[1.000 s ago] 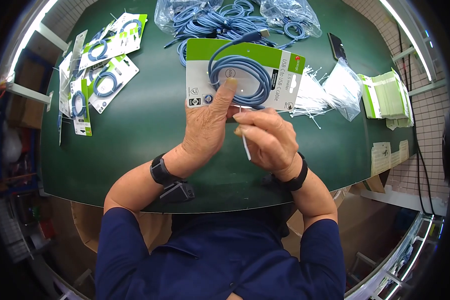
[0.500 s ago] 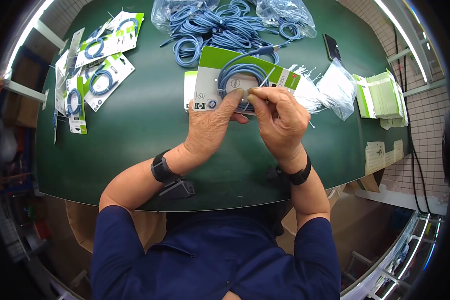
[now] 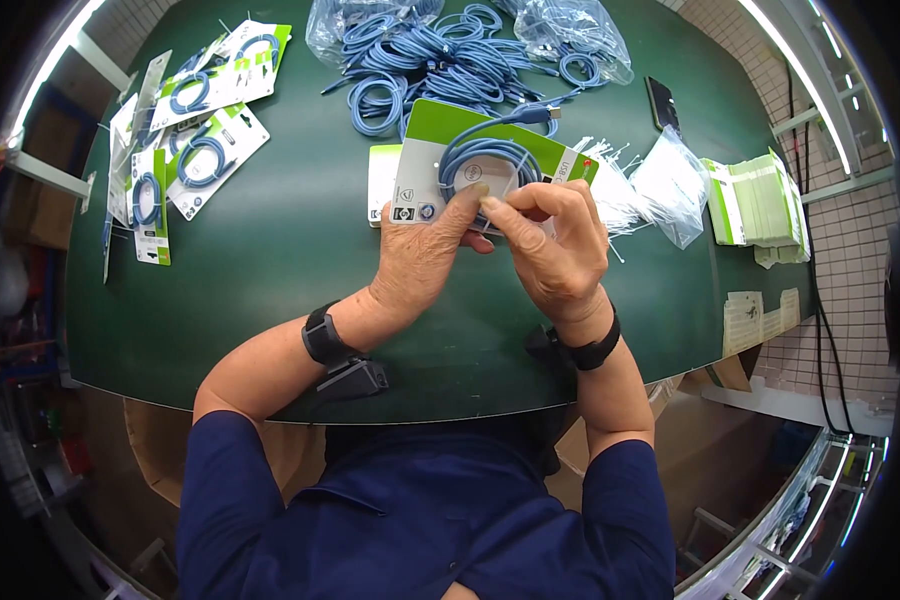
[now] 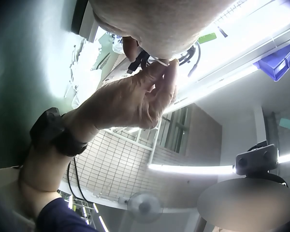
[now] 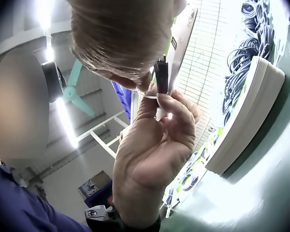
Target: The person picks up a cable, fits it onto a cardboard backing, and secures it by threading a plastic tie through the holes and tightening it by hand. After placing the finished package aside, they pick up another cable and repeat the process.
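Observation:
My left hand [image 3: 420, 248] grips a green-and-white cable card [image 3: 432, 122] from below, its thumb on the front. A coiled blue USB-C cable [image 3: 450, 172] lies against the card, one plug [image 3: 536, 115] sticking out at the upper right. My right hand [image 3: 562, 245] pinches a thin white cable tie [image 4: 159, 62] at the coil's lower right, thumb and forefinger together beside the left thumb. In the right wrist view the tie loops close by the dark cable end [image 5: 161, 75] between both hands. The fingers hide much of the tie.
Blue cables [image 3: 450, 65] and plastic bags lie at the back. Carded cables [image 3: 202, 165] are piled left. Loose white ties [image 3: 610, 195], a clear bag [image 3: 678, 190], a phone [image 3: 662, 103] and stacked cards [image 3: 765, 205] sit right. Another card stack [image 3: 382, 175] stands behind the held card.
The card has been lowered toward me and tilted. My right hand has gone from below the card to its front, bringing the tie over the coil; its fingertips now meet the left thumb.

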Demonstrator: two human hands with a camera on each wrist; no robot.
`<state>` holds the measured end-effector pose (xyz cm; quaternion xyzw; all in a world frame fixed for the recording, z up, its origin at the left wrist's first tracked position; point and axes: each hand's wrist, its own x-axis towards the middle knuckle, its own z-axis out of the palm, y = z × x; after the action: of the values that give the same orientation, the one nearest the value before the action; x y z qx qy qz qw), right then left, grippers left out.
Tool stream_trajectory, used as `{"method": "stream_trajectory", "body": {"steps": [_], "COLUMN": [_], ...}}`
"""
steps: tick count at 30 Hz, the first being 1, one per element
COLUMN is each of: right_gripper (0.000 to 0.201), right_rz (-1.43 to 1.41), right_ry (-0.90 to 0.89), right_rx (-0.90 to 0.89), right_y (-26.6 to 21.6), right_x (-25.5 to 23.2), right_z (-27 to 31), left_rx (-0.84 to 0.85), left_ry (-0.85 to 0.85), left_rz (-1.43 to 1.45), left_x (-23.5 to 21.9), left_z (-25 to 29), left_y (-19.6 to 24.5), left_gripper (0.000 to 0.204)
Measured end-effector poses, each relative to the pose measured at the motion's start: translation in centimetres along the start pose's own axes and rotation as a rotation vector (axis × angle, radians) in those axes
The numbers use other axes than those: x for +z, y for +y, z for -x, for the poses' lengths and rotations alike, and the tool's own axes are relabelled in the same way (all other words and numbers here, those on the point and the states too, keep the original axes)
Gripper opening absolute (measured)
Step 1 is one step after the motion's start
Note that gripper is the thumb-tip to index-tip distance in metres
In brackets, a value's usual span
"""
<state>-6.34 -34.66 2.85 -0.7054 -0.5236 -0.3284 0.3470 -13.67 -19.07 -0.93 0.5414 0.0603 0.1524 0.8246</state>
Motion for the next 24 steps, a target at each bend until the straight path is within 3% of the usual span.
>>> {"method": "stream_trajectory", "body": {"steps": [11,24], "right_gripper": [0.039,0.022], "right_rz": [-0.076,-0.209], "right_ry": [0.023,0.122], "right_rx": [-0.130,-0.050], "right_y": [-0.9,-0.7], "right_x": [-0.5,0.2], "right_z": [0.3,0.5], "left_rx": [0.067,0.057], "left_ry": [0.051,0.061], "left_rz": [0.096,0.136], "left_x": [0.6,0.7], "left_z": [-0.1,-0.2], "left_y": [1.3,1.8], "left_gripper": [0.027,0.027]}}
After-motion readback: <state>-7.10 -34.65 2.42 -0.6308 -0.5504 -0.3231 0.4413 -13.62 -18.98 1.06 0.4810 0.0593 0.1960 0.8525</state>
